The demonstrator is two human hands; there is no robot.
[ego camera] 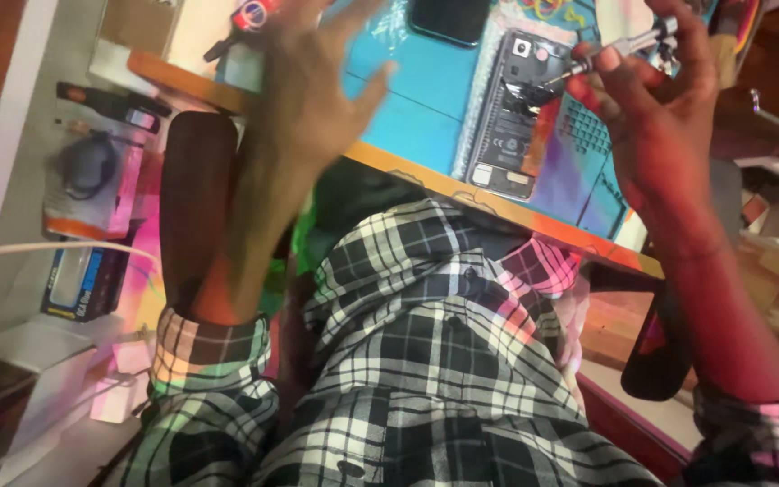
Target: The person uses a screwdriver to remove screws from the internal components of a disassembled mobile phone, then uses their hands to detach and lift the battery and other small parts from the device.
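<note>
1. Head view: the right hand (655, 108) pinches a metal screwdriver (619, 47), its tip angled down onto the opened smartphone (507, 117), reaching its exposed insides.
2. That phone lies back-off on the blue work mat (407, 99).
3. Blurred, the left hand (304, 99) hovers spread, holding nothing.

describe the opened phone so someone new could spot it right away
Start at the blue work mat on the orange-edged table. The opened phone lies on it under the right hand, whose screwdriver touches it. Unlike the dark closed phone, its insides show.
</note>
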